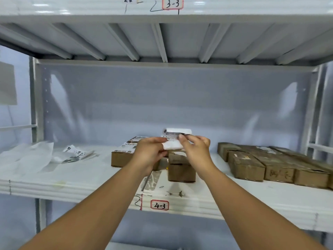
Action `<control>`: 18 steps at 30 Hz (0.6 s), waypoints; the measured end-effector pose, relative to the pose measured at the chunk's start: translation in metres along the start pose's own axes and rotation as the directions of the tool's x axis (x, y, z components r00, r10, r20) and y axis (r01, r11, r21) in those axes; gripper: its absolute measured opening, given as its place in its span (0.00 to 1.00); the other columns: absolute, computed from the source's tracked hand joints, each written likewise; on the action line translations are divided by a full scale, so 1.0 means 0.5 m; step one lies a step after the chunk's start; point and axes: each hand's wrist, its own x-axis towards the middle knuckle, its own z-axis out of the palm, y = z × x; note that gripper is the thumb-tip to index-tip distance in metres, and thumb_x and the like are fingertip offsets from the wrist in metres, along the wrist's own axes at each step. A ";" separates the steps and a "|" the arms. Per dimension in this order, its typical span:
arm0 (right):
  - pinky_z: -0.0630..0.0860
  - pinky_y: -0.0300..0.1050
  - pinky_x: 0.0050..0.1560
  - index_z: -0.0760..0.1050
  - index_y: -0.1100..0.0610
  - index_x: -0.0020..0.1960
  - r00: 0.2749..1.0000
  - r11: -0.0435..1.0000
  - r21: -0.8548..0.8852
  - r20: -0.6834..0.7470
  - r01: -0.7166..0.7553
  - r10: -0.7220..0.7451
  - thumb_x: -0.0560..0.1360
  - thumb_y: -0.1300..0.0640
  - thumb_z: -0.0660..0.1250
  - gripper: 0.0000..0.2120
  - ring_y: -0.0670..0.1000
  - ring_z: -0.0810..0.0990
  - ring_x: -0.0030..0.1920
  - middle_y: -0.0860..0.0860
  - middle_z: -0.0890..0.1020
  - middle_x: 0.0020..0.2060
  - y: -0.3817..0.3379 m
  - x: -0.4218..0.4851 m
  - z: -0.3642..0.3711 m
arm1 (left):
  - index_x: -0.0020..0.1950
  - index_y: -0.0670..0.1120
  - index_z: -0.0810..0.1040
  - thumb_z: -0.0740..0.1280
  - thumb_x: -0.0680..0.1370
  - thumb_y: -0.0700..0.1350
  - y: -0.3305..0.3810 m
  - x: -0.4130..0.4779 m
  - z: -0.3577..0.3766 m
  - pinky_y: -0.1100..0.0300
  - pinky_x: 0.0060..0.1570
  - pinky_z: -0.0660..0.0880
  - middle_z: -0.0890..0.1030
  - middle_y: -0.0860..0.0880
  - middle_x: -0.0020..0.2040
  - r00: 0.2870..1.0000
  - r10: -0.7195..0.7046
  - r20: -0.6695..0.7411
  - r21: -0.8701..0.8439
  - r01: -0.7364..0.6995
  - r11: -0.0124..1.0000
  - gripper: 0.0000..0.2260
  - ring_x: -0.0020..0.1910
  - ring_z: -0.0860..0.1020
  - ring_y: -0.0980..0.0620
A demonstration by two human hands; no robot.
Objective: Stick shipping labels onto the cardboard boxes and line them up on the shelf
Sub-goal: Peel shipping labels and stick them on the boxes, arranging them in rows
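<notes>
Left hand [150,150] and right hand [196,147] pinch the label [173,140], seemingly peeling its backing (blurred). Next: press it onto the box [181,170] at 6 o'clock.

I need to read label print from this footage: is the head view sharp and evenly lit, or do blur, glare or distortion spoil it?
Head view: the shipping label held by the left hand and right hand is soft, its print unreadable; glare streaks the back panel; the wide lens bows the shelf edge; the right-hand cardboard boxes look smeared.
</notes>
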 end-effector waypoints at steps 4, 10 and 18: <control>0.73 0.46 0.44 0.80 0.49 0.48 0.998 0.999 0.035 0.057 -0.021 0.019 0.76 0.59 0.64 0.08 0.53 0.78 0.44 0.51 0.82 0.46 0.043 0.027 -0.024 | 0.49 0.39 0.78 0.60 0.75 0.27 -0.035 0.027 0.017 0.59 0.48 0.76 0.78 0.40 0.48 0.998 0.016 0.053 0.105 -0.022 0.994 0.11 0.46 0.77 0.47; 0.76 0.45 0.52 0.80 0.46 0.47 0.996 0.995 0.061 0.049 -0.077 0.074 0.74 0.65 0.66 0.13 0.52 0.81 0.48 0.48 0.83 0.44 0.098 0.054 -0.029 | 0.52 0.41 0.79 0.65 0.73 0.30 -0.094 0.068 0.028 0.59 0.38 0.69 0.77 0.49 0.38 0.998 0.049 0.042 0.279 -0.059 0.958 0.11 0.35 0.73 0.49; 0.73 0.30 0.34 0.81 0.54 0.49 0.989 0.951 0.272 0.055 -0.149 0.140 0.74 0.66 0.67 0.09 0.45 0.81 0.40 0.46 0.84 0.42 0.147 0.062 -0.018 | 0.56 0.48 0.81 0.68 0.75 0.39 -0.149 0.086 0.020 0.56 0.52 0.76 0.81 0.49 0.47 0.976 0.204 0.078 0.453 -0.216 0.865 0.12 0.45 0.79 0.53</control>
